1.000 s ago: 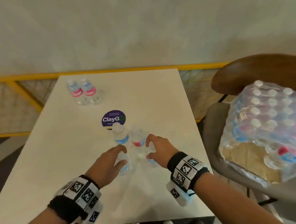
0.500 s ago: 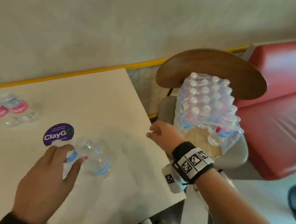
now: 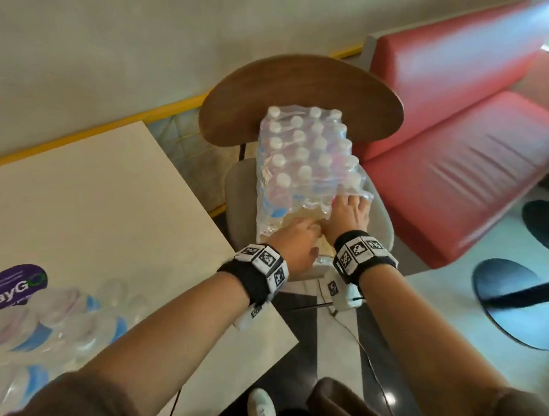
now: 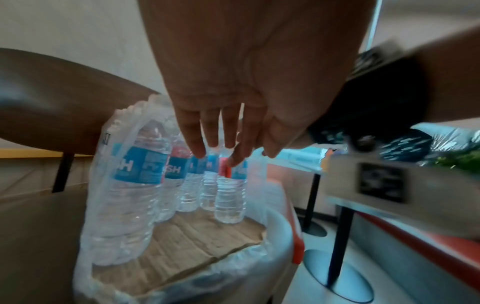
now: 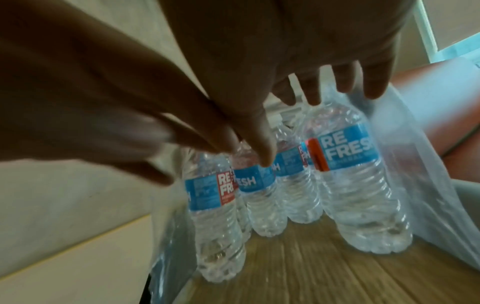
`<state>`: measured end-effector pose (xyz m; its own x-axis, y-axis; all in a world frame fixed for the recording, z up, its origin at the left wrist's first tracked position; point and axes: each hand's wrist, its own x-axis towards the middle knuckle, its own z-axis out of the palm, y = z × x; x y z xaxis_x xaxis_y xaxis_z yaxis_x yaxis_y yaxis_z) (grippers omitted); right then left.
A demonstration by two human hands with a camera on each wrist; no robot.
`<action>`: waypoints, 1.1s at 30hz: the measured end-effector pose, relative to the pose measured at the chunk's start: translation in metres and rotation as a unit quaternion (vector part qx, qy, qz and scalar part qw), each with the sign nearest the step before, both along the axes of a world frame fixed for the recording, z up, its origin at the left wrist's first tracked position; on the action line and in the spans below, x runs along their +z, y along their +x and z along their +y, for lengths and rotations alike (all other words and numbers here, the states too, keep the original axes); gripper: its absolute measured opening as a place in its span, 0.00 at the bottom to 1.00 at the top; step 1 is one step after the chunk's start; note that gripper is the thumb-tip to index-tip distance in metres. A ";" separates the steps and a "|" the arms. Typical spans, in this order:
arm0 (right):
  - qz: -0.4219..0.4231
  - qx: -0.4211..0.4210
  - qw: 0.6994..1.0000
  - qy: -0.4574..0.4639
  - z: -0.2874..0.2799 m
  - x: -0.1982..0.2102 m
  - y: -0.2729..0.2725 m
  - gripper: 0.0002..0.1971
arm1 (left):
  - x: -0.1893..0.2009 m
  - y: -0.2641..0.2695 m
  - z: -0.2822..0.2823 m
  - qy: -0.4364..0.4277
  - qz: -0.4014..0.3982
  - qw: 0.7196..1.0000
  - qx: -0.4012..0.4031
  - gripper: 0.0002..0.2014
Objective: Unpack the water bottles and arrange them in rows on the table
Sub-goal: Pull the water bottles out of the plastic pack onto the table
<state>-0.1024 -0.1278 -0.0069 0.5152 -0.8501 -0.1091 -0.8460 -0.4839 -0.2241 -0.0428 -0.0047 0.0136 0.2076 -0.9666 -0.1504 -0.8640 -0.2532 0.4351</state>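
— On the grey chair seat (image 3: 383,219), head view: what do both hands reach into?

— Into the torn near end of the clear shrink-wrapped pack of small water bottles (image 3: 305,160), which stands on the seat in front of the chair's brown wooden backrest (image 3: 297,86). The left hand (image 3: 296,243) goes in low over the brown cardboard tray (image 3: 299,214); the right hand (image 3: 351,210) lies against the plastic film with its fingers spread. Loose bottles (image 3: 63,323) stand blurred on the pale worktop (image 3: 97,200), beside a purple round sticker (image 3: 14,286).

— And the left wrist view?

— Fingers (image 4: 191,133) straight and slightly apart, tips just short of the blue-labelled bottles (image 4: 230,185) standing on the cardboard. They grip nothing.

— The right wrist view?

— Fingers (image 5: 314,92) spread apart above the caps, holding nothing. The thumb tip sits at the shoulder of a middle bottle (image 5: 259,193); whether it touches, I cannot tell. The other hand's blurred fingers cross from the left side of the picture. The film (image 5: 426,176) hangs loose to the right.
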 end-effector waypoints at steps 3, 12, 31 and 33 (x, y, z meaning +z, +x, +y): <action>-0.011 0.028 0.998 -0.051 0.004 -0.008 0.000 0.44 | -0.004 0.024 -0.028 0.017 -0.104 0.994 0.002 0.27; 0.028 -0.002 0.999 -0.015 -0.007 0.006 0.019 0.31 | -0.015 0.042 -0.039 0.094 -0.337 0.937 0.018 0.24; -0.135 0.025 0.980 0.143 -0.010 0.020 0.018 0.27 | 0.006 0.041 -0.064 0.247 -0.673 0.682 -0.143 0.29; -0.157 0.023 0.973 0.167 -0.009 0.024 0.013 0.28 | 0.012 0.039 -0.063 0.240 -0.666 0.688 -0.160 0.28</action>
<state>-0.0889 -0.1370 0.0170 0.6045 -0.7695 -0.2060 -0.6894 -0.3759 -0.6192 -0.0037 -0.0681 0.0256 0.2576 -0.9003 -0.3509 -0.4598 0.2052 -0.8640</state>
